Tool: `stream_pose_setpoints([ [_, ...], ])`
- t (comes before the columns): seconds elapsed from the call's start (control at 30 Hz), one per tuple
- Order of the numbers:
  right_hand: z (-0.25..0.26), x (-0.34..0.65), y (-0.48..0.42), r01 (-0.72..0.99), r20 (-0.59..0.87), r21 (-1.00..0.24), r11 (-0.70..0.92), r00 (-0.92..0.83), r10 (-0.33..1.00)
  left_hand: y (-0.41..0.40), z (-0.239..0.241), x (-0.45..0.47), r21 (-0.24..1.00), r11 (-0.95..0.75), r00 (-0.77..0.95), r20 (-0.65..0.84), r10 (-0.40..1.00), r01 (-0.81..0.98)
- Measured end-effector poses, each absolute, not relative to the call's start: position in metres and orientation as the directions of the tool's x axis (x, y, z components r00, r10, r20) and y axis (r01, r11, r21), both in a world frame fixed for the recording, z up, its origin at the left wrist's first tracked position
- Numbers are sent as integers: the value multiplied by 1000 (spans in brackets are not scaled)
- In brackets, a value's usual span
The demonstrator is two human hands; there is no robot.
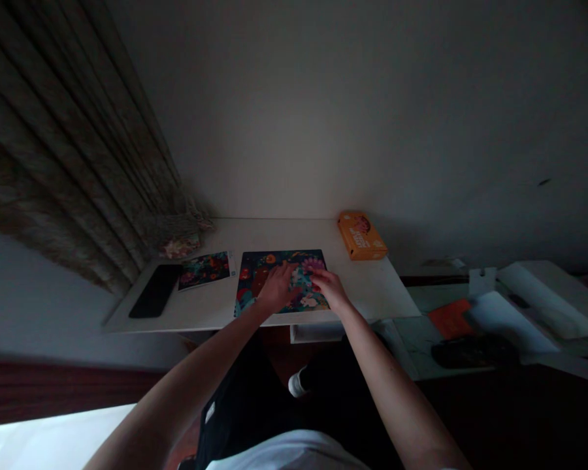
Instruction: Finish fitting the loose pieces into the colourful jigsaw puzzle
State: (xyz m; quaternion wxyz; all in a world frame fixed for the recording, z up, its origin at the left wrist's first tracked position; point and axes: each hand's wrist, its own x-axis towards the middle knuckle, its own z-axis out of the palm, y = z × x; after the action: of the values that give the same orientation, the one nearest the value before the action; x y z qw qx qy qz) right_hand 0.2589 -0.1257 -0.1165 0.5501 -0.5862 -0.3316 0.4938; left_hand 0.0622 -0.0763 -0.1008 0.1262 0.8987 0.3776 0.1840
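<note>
A colourful picture panel, dark blue with flowers, pumpkins and a white rabbit, lies flat on the white table. It looks like a jigsaw puzzle, but piece seams are too dim to make out. My left hand rests on its middle, palm down with the fingers stretched out. At the panel's right side, below a pink flower, my right hand has its fingers drawn together in a pinch. Whatever may be between those fingertips is hidden. To the left lies a smaller printed sheet with a similar picture.
A black slab-like object lies at the table's left end. An orange box stands at the back right of the white table. Curtains hang on the left. Right of the table, a lower surface holds an opened white box and a dark bag.
</note>
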Motion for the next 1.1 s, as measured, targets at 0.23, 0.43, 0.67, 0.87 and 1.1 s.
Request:
stream_pose_setpoints([
  [0.23, -106, 254, -133, -190, -220, -967, -172, 269, 938, -84, -106, 65, 420, -738, 650, 360, 669, 527],
  [0.43, -109, 251, -144, -204, -248, -958, -204, 227, 942, -90, -107, 59, 396, -749, 652, 373, 660, 531],
  [0.67, -118, 240, -146, -292, -293, -929, -229, 199, 935, -109, -104, 65, 320, -652, 525, 401, 751, 688],
  [0.87, -131, 236, -135, -225, -237, -959, -175, 293, 926, -117, -104, 74, 263, -583, 489, 346, 800, 768],
  [1.1, -141, 259, -105, 177, 18, -983, -54, 379, 925, -79, -110, 55, 217, -637, 601, 212, 770, 740],
])
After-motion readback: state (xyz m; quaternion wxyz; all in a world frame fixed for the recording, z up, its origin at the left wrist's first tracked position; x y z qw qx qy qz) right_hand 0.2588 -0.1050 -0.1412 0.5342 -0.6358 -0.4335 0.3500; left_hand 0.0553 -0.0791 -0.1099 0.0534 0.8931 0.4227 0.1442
